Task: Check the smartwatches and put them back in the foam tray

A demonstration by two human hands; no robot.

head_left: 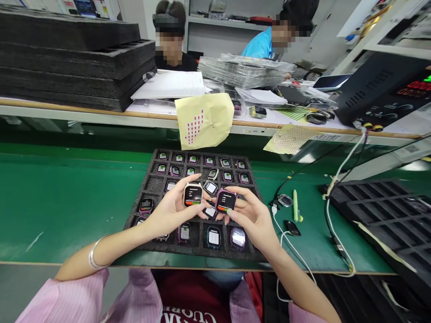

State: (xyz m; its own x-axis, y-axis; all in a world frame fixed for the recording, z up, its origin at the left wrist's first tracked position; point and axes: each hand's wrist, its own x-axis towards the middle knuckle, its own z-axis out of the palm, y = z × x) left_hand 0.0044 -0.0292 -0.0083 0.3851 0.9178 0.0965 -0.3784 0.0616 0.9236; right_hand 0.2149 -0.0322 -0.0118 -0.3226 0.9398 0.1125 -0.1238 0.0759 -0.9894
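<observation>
Between its thumb and fingers, my left hand (175,204) grips a smartwatch with a pale case (193,196). My right hand (251,215) holds a smartwatch with a purple case (225,201), thumb at the lower edge of its screen. Both screens are lit, with small white text on black and a red and green strip at the bottom. Under my hands lies a black foam tray (197,251), its compartments holding several more watches, many with lit screens. My hands and forearms hide part of the tray's middle.
White cables (296,251), a green pen-like tool (295,204) and a small black device (292,228) lie right of the tray. Another black tray (380,224) stands far right. Behind, a shelf carries stacked foam trays (67,58) and a power supply (380,89). Two people are beyond.
</observation>
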